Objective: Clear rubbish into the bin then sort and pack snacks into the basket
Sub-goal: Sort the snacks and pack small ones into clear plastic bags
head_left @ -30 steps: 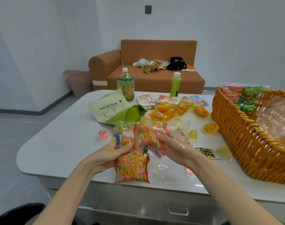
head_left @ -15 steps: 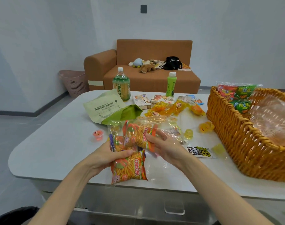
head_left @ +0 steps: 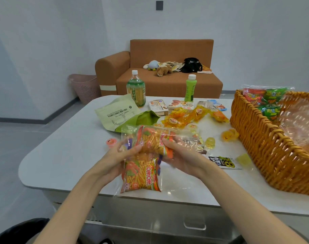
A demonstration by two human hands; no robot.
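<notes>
— What sits at the left of the frame?

— A pink bin [head_left: 85,88] on the floor in the upper left, beside the brown sofa [head_left: 160,73]. On the white table [head_left: 62,155], a small red jelly cup [head_left: 111,142] lies just left of my hands.

— And your hands?

— In the lower centre, my left hand [head_left: 115,160] has its fingers closed around the left edge of a clear pack of orange snack bags [head_left: 144,155]. My right hand [head_left: 183,157] grips the pack's right side, fingers curled over the upper bag. The lower bag hangs toward the table's near edge.

— Behind them?

— A pale green pouch [head_left: 118,114] lies flat, with a green tea bottle [head_left: 136,89] and a slim green bottle [head_left: 191,88] standing farther back. Yellow wrapped snacks [head_left: 183,118] are spread right of centre.

— And at the right?

— The wicker basket [head_left: 266,138] fills the right edge, with red and green packets [head_left: 266,101] in its far corner.
</notes>
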